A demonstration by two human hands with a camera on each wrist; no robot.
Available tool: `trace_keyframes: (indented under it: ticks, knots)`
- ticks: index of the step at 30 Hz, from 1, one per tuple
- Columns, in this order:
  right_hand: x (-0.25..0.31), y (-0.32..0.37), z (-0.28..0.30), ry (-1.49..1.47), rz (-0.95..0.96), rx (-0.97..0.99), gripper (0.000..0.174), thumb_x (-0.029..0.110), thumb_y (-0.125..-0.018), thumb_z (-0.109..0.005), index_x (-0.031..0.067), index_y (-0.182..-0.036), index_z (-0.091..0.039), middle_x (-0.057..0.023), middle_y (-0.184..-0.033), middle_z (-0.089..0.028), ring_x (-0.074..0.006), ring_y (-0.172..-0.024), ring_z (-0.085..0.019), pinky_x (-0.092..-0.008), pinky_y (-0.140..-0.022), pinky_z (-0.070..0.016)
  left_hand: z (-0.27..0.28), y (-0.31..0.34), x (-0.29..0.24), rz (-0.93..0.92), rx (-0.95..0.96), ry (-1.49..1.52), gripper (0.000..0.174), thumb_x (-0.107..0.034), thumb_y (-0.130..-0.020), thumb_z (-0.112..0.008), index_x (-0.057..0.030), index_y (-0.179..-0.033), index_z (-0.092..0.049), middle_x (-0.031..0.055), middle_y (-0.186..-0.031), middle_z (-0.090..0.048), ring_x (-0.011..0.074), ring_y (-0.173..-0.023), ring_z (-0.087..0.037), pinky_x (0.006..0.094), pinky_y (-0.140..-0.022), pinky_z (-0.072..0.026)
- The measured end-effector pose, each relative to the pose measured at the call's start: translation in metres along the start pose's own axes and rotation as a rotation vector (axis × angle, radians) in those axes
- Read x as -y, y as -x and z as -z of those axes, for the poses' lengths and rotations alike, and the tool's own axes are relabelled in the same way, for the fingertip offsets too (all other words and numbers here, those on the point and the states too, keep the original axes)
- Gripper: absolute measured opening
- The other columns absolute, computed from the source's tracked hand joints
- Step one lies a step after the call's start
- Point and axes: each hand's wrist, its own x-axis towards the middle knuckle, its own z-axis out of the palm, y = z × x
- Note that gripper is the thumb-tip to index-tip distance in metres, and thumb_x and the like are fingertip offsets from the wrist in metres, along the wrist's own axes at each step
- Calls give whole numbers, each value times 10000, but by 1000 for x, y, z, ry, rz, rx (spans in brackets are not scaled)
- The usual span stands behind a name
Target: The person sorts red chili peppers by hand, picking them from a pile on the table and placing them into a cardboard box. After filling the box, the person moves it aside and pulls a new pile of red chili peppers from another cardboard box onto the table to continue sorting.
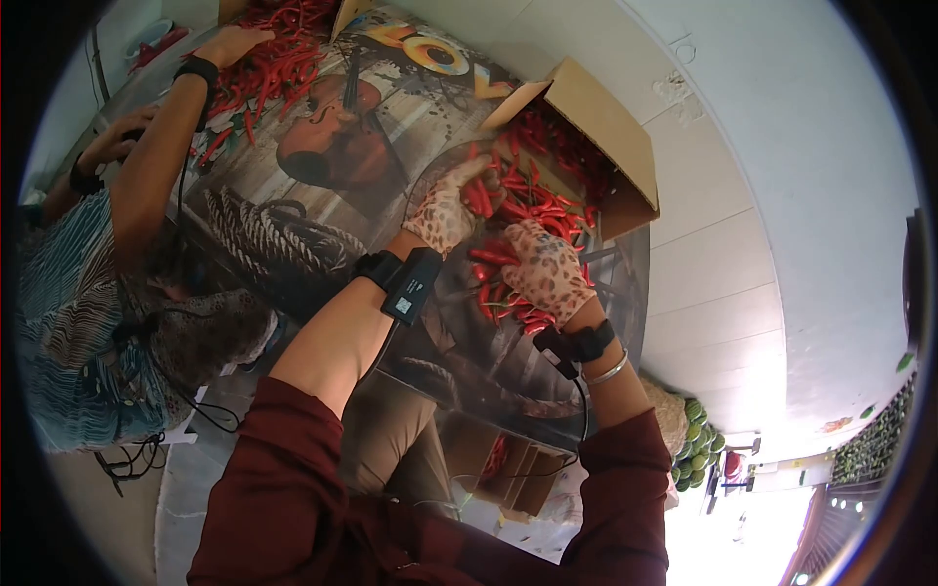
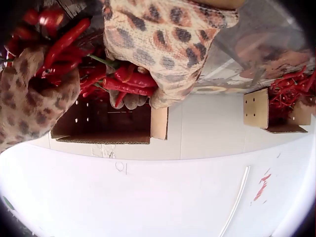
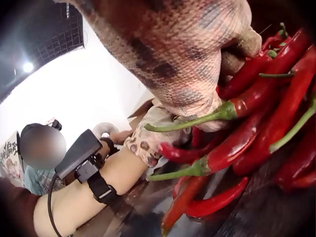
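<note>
Both hands wear leopard-print gloves and work over a loose heap of red chilies (image 1: 547, 207) on the table. My left hand (image 1: 445, 213) holds a few chilies (image 2: 129, 82) between thumb and curled fingers, their green stems showing in the left wrist view. Beside it, nearer the heap's front edge, my right hand (image 1: 549, 273) has its fingers curled round chilies (image 1: 494, 253). Seen from the right wrist, the fingertips of the right hand (image 3: 177, 64) are partly hidden behind glossy chilies. A cardboard box (image 1: 611, 132) lies tipped with its opening toward the hands, chilies spilling from it.
The printed tablecloth (image 1: 293, 195) shows a violin and rope. At left another person's arm (image 1: 151, 190) reaches to a second chili pile (image 1: 278, 73) beside another cardboard box (image 2: 256, 108). A white wall stands behind the table. Below the table edge sits a box (image 1: 523, 479) with chilies.
</note>
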Motion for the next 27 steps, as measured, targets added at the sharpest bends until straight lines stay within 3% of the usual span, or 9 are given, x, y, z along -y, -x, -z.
trace_keyframes:
  ticks: [1, 3, 6, 13, 14, 16, 17, 19, 27]
  knots:
    - [0, 1, 6, 3, 3, 3, 517, 237, -751, -636, 42, -1216, -523, -178, -1262, -511, -304, -1141, -518, -376, -938, -432, 1, 0, 0, 2, 16, 14, 185, -138, -890, -571, -1, -1011, -548, 69, -848, -576, 156, -740, -581, 306, -715, -538]
    - [4, 4, 25, -229, -194, 12, 500, 203, -751, -630, 20, -1204, -525, -180, -1221, -540, -315, -1131, -522, -368, -943, -428, 3, 1, -2, 15, -1, 1, 194, -144, -854, -619, -29, -1005, -582, 62, -856, -596, 164, -757, -590, 319, -723, -544]
    - [1, 8, 34, -358, -212, -86, 489, 180, -752, -630, 11, -1200, -529, -179, -1191, -560, -326, -1123, -524, -369, -949, -422, 3, -2, -3, 34, -22, -30, 207, -151, -818, -668, -56, -995, -618, 57, -863, -617, 170, -776, -600, 331, -731, -550]
    - [17, 10, 26, -218, 146, -152, 440, 112, -731, -623, 4, -1152, -554, -199, -1125, -572, -340, -1029, -568, -370, -902, -452, -1, 6, -5, 30, 7, -31, 187, -154, -890, -569, -13, -1013, -562, 75, -878, -598, 168, -783, -596, 318, -792, -533]
    - [20, 9, 28, -221, 148, -152, 440, 112, -731, -623, 4, -1152, -554, -199, -1125, -572, -340, -1029, -568, -370, -902, -452, 5, 3, -2, 28, 4, -33, 187, -154, -890, -569, -13, -1013, -562, 75, -878, -598, 168, -783, -596, 318, -792, -533]
    - [28, 7, 35, -317, -12, 6, 446, 112, -729, -624, 11, -1158, -550, -190, -1130, -571, -328, -1076, -542, -373, -921, -442, 8, 1, 1, -176, 138, -318, 202, -168, -899, -558, -9, -1024, -552, 79, -882, -589, 169, -793, -591, 318, -807, -527]
    - [26, 5, 26, -319, -13, 6, 446, 112, -729, -624, 11, -1158, -550, -190, -1130, -571, -328, -1076, -542, -373, -921, -442, 5, 2, 0, -175, 137, -319, 202, -168, -899, -558, -9, -1024, -552, 79, -882, -589, 169, -793, -591, 318, -807, -527]
    - [23, 0, 9, -116, 206, -55, 476, 175, -741, -637, 32, -1186, -544, -204, -1251, -505, -329, -1084, -543, -388, -897, -453, -2, 2, -3, -3, -8, -124, 208, -179, -900, -563, -11, -1022, -545, 75, -874, -579, 168, -785, -586, 318, -794, -526]
    - [32, -6, 18, -103, 128, 68, 426, 155, -735, -610, 31, -1140, -566, -240, -1249, -491, -329, -1059, -560, -390, -881, -460, 6, -7, 0, -21, 11, -122, 172, -169, -897, -567, -25, -986, -541, 68, -844, -575, 166, -757, -584, 325, -759, -529]
